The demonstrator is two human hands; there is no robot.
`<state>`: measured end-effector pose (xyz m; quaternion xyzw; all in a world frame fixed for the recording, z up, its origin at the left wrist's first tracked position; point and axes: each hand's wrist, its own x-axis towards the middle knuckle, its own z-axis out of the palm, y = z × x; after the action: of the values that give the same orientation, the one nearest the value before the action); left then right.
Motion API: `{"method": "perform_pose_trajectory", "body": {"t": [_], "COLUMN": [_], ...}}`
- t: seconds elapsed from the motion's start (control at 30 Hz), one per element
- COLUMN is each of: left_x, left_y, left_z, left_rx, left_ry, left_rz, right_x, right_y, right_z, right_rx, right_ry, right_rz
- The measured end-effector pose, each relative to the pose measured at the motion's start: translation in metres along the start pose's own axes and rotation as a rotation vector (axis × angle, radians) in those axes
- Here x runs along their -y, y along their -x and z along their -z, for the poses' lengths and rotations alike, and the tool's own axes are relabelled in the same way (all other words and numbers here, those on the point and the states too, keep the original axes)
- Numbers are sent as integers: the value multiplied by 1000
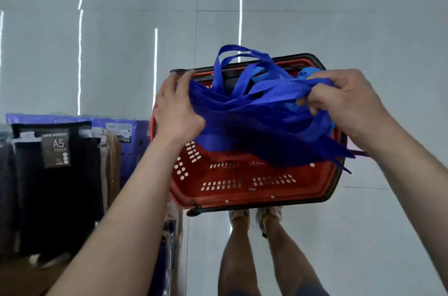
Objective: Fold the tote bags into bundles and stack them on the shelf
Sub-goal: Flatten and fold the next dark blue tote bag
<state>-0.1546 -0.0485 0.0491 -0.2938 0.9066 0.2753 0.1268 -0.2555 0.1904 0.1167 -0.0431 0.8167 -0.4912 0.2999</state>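
A dark blue tote bag [261,121] is stretched out above a red shopping basket [242,184] that stands on the floor. My left hand [177,109] grips the bag's left end. My right hand [344,101] pinches its bunched right end. Two blue handles [232,58] loop upward from the bag over the basket's far rim. A lighter blue bag [308,72] shows in the basket behind my right hand; how much of it lies there is hidden by the dark bag.
A shelf at the left carries black A5 pouches [55,174] and purple packs [126,130]. Pale glossy floor tiles [339,16] stretch beyond the basket. My own legs and shoes [254,223] stand just below the basket.
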Motion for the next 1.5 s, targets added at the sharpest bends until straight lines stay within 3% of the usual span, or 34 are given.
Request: {"method": "perform_pose_trajectory", "body": {"t": [0.07, 0.23, 0.4, 0.6, 0.77, 0.87, 0.97, 1.1, 1.2, 1.3, 1.4, 1.47, 1.5], "left_x": [-5, -23, -56, -114, -161, -187, -208, -206, -179, -165, -168, -171, -171], "left_y": [-9, -2, 33, 80, 122, 150, 181, 216, 247, 283, 310, 323, 330], "left_z": [1, 4, 38, 134, 215, 244, 264, 286, 267, 237, 223, 221, 220], "left_rx": [70, -34, -208, -299, -308, -254, -171, -44, -8, -116, -304, -432, -483], "left_ry": [-92, 291, 172, 128, 55, 101, 292, 613, 446, 421, 416, 472, 543], "left_rz": [-35, -73, -317, -441, -572, -622, -651, -444, -156, 49, 106, 153, 193], "right_x": [9, 0, 2, 57, 140, 192, 228, 264, 286, 295, 285, 281, 278], "right_y": [-2, -18, 5, 94, 163, 175, 172, 172, 170, 162, 167, 188, 204], "right_z": [22, 55, 78, 59, 48, 58, 63, 90, 114, 120, 122, 122, 120], "right_rx": [-37, -347, -376, -517, -499, -440, -264, -107, -54, -59, -95, 28, 180], "right_ry": [-23, -433, -360, -78, 624, 741, 698, 499, 402, 549, 829, 762, 698], "right_rz": [-20, -274, -524, -156, 216, 309, 477, 501, 524, 548, 560, 653, 676]}}
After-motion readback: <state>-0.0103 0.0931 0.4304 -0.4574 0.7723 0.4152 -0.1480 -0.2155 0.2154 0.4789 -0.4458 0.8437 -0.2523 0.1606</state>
